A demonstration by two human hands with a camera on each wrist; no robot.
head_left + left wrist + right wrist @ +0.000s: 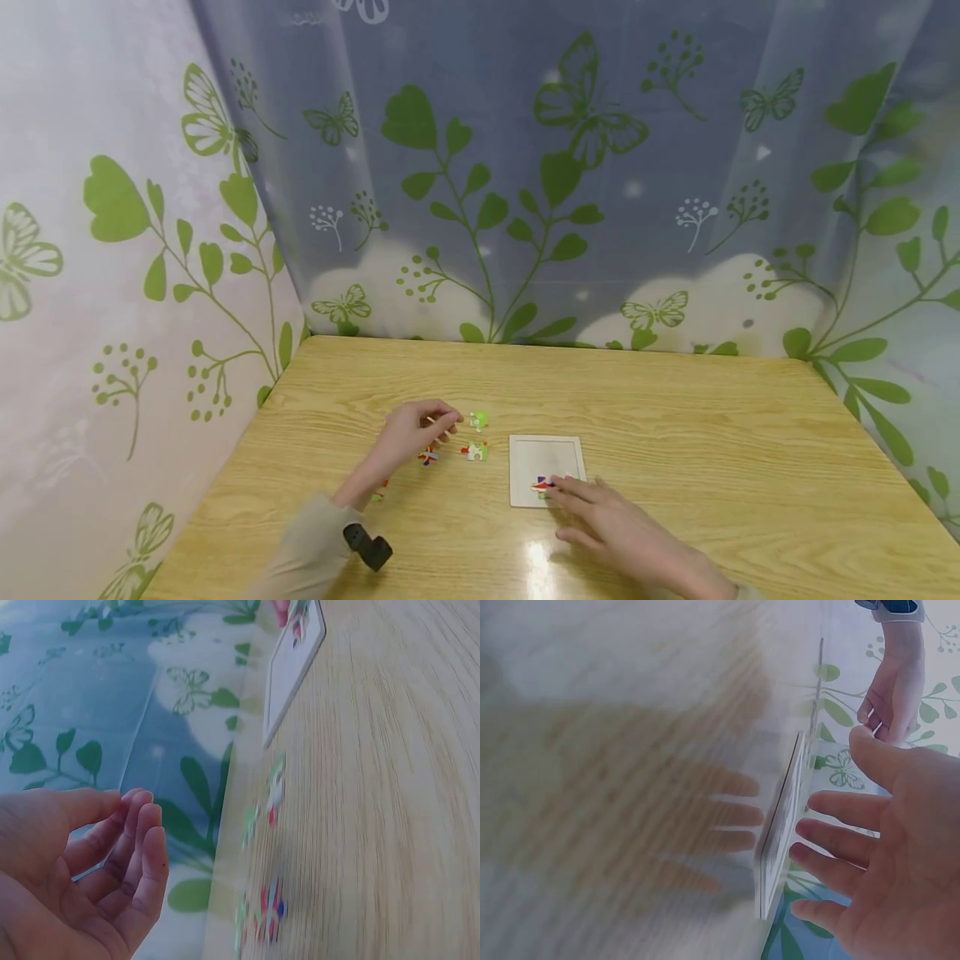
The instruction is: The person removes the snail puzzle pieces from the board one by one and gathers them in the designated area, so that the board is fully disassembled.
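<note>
My left hand [416,429] hovers over the left part of the table, fingers loosely curled. In the left wrist view its thumb tip is close to the fingertips, and nothing shows between them. Beneath and beside it lie a red-and-blue jigsaw piece [428,455], a green jigsaw piece [478,419] and a white, green and red one [475,452]. A square white puzzle tray [543,458] lies to the right. Inside its lower part is a colourful piece [540,485], partly covered by the fingertips of my right hand [626,525]. That hand's fingers are spread and nearly straight.
Another jigsaw piece [379,492] sits by the left wrist, partly hidden. The wooden table [712,433] ends against a patterned curtain [480,208] at the back, with more curtain at both sides. A black band [367,547] is on the left wrist.
</note>
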